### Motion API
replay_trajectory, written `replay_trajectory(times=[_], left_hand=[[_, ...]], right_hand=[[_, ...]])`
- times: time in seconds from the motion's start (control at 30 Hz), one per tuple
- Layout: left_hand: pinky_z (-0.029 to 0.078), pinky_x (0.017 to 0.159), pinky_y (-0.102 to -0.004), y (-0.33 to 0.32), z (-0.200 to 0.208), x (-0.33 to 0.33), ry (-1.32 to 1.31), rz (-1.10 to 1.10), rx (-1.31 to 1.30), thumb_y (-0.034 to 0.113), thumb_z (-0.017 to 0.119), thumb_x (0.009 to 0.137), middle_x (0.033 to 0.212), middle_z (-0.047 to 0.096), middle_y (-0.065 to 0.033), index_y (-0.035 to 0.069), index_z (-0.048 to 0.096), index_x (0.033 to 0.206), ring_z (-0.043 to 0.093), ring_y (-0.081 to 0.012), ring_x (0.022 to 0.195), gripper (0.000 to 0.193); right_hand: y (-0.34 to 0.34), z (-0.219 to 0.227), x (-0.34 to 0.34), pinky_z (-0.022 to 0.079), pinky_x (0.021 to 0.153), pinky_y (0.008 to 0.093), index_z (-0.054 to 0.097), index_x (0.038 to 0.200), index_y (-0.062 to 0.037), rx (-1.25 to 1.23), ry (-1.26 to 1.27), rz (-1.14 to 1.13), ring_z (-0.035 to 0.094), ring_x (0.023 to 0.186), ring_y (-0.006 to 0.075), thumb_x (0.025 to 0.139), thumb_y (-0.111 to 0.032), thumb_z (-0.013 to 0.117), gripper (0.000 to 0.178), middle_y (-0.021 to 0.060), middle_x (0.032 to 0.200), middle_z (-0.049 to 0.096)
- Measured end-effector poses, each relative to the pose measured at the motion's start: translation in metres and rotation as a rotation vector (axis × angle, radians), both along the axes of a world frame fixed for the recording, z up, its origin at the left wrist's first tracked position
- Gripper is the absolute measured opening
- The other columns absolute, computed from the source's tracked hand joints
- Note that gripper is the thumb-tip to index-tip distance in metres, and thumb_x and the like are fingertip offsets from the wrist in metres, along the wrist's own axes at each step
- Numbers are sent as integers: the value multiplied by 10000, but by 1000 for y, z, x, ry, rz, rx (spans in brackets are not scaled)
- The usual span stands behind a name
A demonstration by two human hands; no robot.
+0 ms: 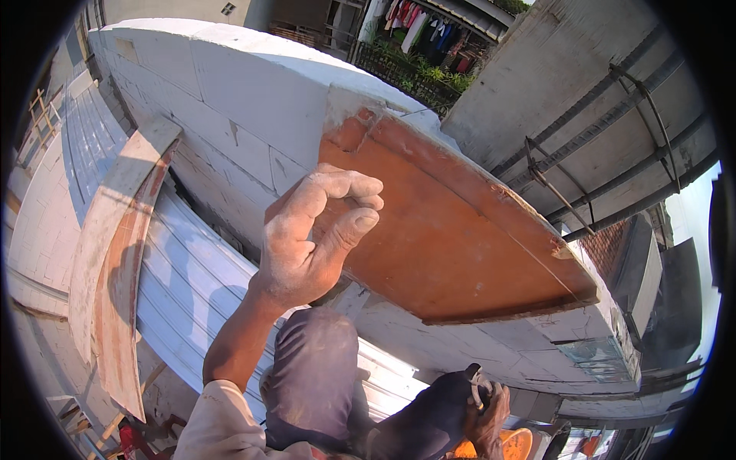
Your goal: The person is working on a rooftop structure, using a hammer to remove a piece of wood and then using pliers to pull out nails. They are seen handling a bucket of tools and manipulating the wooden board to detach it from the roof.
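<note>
My left hand point(310, 238), dusted pale, is raised in front of an orange-brown board point(452, 230) set in the block wall. Its fingers curl towards the thumb; anything thin between the tips is too small to make out. A thin line runs along the board's upper part. Low at the right, beside my knee, my right hand point(491, 422) is wrapped round a small dark tool with a metal part point(478, 389). The tool's exact kind is unclear, and the lower part of that hand is cut off by the frame's edge.
A white block wall point(253, 84) curves along the far side. Ribbed metal sheets point(192, 268) lie below me, with a long plank point(115, 261) at left. Rebar with ties point(590, 130) stands out by a concrete face at upper right. An orange bucket point(518, 442) is near my right hand.
</note>
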State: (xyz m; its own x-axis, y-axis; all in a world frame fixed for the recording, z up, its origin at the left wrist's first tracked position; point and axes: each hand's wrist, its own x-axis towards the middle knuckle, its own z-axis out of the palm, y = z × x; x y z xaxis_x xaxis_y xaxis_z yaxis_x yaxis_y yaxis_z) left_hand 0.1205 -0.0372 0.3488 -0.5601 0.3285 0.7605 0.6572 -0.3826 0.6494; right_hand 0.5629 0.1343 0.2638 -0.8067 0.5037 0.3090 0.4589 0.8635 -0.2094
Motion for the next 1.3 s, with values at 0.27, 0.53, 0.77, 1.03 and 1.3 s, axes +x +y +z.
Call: replay_trajectory(times=[0.27,0.53,0.77,1.03,1.3], left_hand=[[491,1065,-360,89,114,-147,282,-46,-612,261,610,1043,1270,699,-170,0,623,1365,671,-266,1177,415],[489,1030,-356,135,133,-151,211,-442,-1148,119,662,949,1318,693,-153,-33,596,1411,664,-253,1174,490],[530,1024,-360,171,117,-167,-109,-735,-998,-23,582,897,1247,707,-168,-85,640,1306,678,-226,1119,418],[549,912,-324,200,125,-183,740,-585,-1112,-52,637,832,1110,720,-126,-105,660,1201,687,-197,949,374],[530,925,-388,154,126,-194,640,-292,-914,197,682,924,1154,710,-135,-5,687,1210,673,-263,997,350]], right_hand=[[-27,15,-4,454,758,497,504,1270,79,40,-19,-131,550,853,413,923,-311,658,544,247,986,539],[-35,15,-17,435,712,479,515,1245,48,98,13,-147,534,809,349,933,-328,682,516,193,982,584],[-34,14,-14,425,692,473,522,1236,47,81,74,-123,526,788,342,901,-249,695,479,186,934,566],[-38,14,-17,423,667,458,533,1223,39,73,134,-125,515,774,328,893,-215,702,450,183,955,579],[-29,0,-3,430,728,460,516,1283,45,-65,202,-114,524,831,331,928,-246,668,484,193,999,552]])
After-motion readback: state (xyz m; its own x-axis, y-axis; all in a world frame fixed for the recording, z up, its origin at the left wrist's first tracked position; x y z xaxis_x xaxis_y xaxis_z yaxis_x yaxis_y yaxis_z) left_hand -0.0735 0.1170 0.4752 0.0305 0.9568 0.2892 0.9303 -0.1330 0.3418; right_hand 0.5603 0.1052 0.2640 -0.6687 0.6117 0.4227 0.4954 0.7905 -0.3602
